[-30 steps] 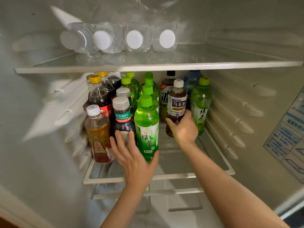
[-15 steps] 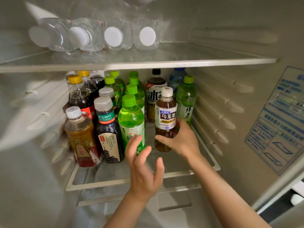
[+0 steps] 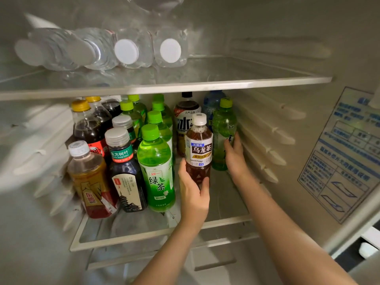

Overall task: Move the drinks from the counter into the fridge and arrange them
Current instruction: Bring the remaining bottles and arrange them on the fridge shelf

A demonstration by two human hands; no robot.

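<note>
The view is filled by the pale inner walls of a fridge. Moulded shelf rails are seen at 3 o'clock, and blurred ones at 9 o'clock. One glass shelf is set toward 12 o'clock and a lower shelf toward 6 o'clock. A blue-printed sticker is fixed at 3 o'clock. Everything is dimly and evenly lit.

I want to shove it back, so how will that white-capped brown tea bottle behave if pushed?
The brown tea bottle looks nearly full, so probably heavy for its size. Tall and narrow, it may tip if pushed high. Its patterned lower body probably helps grip.
</note>
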